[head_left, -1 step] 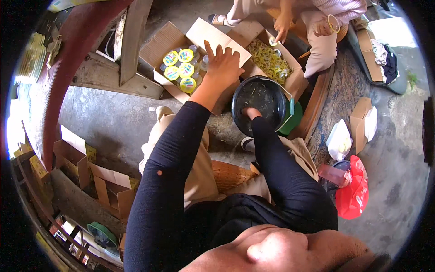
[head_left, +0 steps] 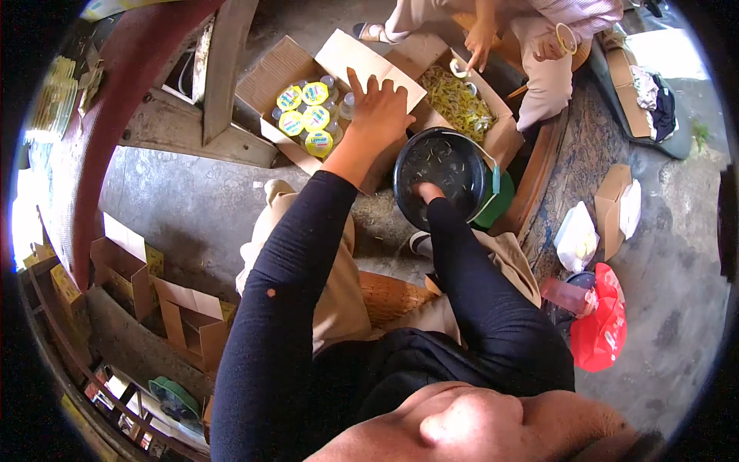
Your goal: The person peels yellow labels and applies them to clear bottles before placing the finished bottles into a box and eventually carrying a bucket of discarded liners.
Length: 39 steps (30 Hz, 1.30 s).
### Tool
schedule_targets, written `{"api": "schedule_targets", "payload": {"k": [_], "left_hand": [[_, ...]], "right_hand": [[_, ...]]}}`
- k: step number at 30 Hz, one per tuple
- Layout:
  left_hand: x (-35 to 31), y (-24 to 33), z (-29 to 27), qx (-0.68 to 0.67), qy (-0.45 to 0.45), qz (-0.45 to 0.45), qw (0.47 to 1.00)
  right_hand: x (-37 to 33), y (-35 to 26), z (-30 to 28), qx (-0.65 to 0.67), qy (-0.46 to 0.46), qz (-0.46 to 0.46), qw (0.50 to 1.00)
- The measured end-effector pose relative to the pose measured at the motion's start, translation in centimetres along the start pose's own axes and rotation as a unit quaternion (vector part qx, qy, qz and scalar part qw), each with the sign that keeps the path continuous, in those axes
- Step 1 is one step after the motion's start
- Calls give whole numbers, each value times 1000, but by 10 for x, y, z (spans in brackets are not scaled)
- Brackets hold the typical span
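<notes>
My left hand [head_left: 377,115] is spread open over the right side of a cardboard box [head_left: 269,77], its fingers at the raised flap. Inside that box are several clear cups with yellow printed lids [head_left: 315,118] and some clear round pieces. My right hand [head_left: 428,191] dips into a black bucket [head_left: 399,173] of dark water, where thin pale bits float. Its fingers are hidden under the water, so I cannot tell whether they hold anything. A pale handle grip [head_left: 495,182] hangs at the bucket's right rim.
Across from me, another person's hand [head_left: 479,46] reaches to a box [head_left: 502,127] of yellow strips; the other holds a cup [head_left: 566,38]. A green container [head_left: 496,204] is beside the bucket. Boxes [head_left: 192,327] stand lower left, a red plastic bag [head_left: 600,323] at right, wooden beams upper left.
The other person's hand has moved slightly down, and the pale round piece beneath it has tilted. Floating bits in the water have shifted. My hands look unmoved.
</notes>
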State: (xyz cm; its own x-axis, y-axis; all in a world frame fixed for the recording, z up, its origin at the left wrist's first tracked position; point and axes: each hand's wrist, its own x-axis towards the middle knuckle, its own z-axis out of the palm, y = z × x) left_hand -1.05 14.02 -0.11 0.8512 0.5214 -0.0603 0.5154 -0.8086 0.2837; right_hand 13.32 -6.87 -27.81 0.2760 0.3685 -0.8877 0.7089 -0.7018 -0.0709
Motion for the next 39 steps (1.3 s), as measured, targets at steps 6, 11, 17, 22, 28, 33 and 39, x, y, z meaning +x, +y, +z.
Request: {"api": "schedule_targets", "payload": {"k": [6,11,17,22,28,33,39], "left_hand": [[-1,-5,4,17,2,-6,1000],[1,0,13,-37,111,14,993],[-4,-5,9,-33,123,8,992],[0,5,0,10,21,6,1000],[-3,-2,5,14,35,1,999],[1,1,1,16,0,1,1000],[1,3,2,23,-3,1,1000]], "right_hand": [[-25,-3,-33,56,-102,-27,993],[-33,34,-44,351,68,-72,931],[-45,39,-59,338,145,23,930],[-24,61,-41,335,142,60,929],[-17,41,-18,388,83,1,918],[-5,27,3,336,49,-25,940],[-25,19,3,352,-12,-91,931]]}}
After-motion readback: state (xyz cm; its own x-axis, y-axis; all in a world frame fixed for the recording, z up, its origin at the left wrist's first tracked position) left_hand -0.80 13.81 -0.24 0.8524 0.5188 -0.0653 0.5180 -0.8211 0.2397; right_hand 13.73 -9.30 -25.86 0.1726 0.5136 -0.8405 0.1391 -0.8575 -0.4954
